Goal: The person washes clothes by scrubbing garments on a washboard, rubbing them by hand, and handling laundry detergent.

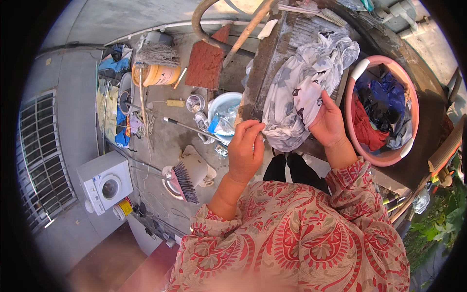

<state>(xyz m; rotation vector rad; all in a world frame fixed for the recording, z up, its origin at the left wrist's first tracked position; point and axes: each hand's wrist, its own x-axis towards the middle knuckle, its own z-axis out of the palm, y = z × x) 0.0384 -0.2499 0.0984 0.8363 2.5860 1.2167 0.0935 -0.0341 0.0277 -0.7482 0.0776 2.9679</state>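
A wet white cloth with grey and black print (310, 76) lies bunched across a ridged washboard slab (292, 27). My right hand (330, 124) holds a fold of it, palm turned up and thumb over the top. Just left of the cloth's near end is my left hand (245, 151), with curled fingers and the fingertips close to the fabric. Whether they pinch anything there is hidden. On the slab's far end rests a scrubbing brush (332, 17). A pink basin (351, 98) to the right holds dark blue, black, red and grey clothes (383, 106).
Left on the floor stand a light-blue basin (235, 95), shoes (201, 126), an orange bucket (160, 75) under a mop (157, 54), and a broom (186, 182). A hose (199, 25) and a wooden pole (248, 31) rise beside the slab. A washing machine (105, 182) stands by the wall.
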